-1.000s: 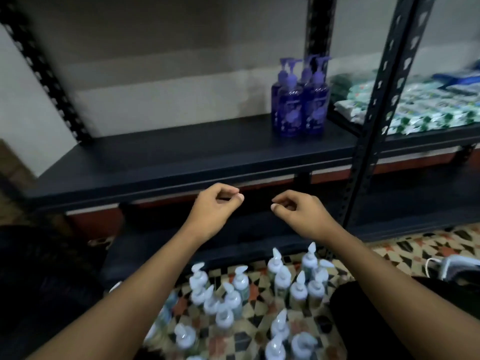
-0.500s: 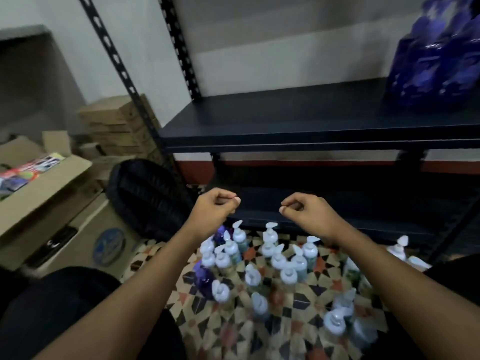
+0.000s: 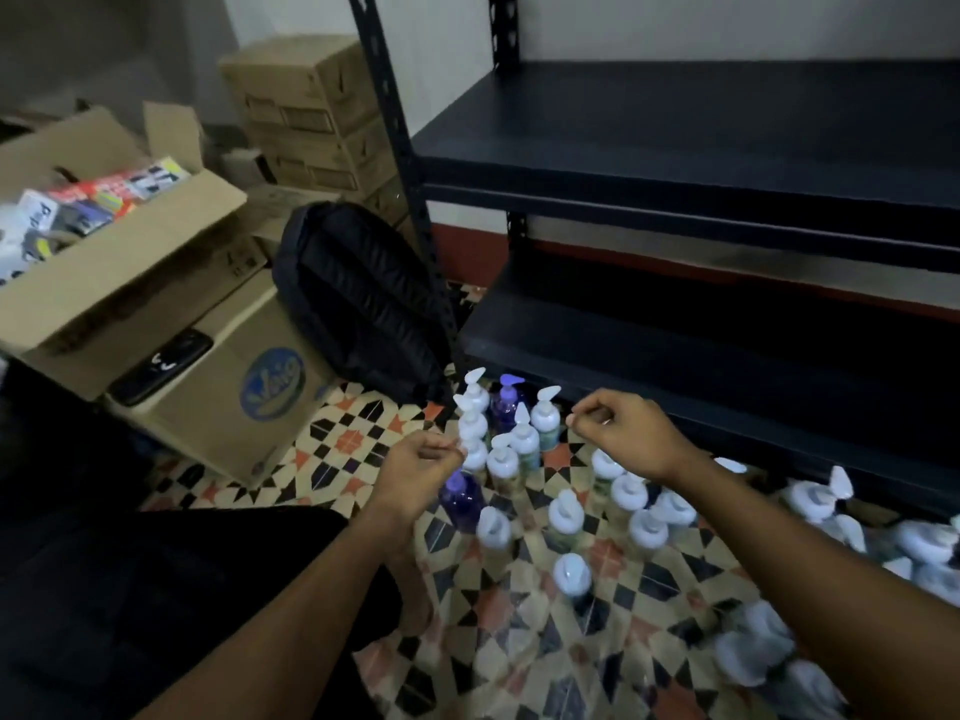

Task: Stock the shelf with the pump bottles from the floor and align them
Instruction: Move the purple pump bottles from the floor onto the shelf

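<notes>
Pump bottles (image 3: pixel 524 439) stand upright on the tiled floor (image 3: pixel 519 641), clustered from centre out to 4 o'clock, below the dark shelf (image 3: pixel 727 163) at 1-2 o'clock. White pump heads, pale bodies; two purple bottles (image 3: pixel 505 407) among them. Long axis vertical; far nozzles point about 1 o'clock, nearer ones blurred. Left hand (image 3: pixel 421 470) and right hand (image 3: pixel 628 433) hover over the cluster, fingers curled in, thumbs on fingertips, holding nothing.

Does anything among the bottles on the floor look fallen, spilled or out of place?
No spill or damage shows. The white-pump bottles stand upright on the tiled floor. Two purple bottles sit mixed among them, one beside the left hand. The bottles at the right edge are too blurred to judge.
</notes>
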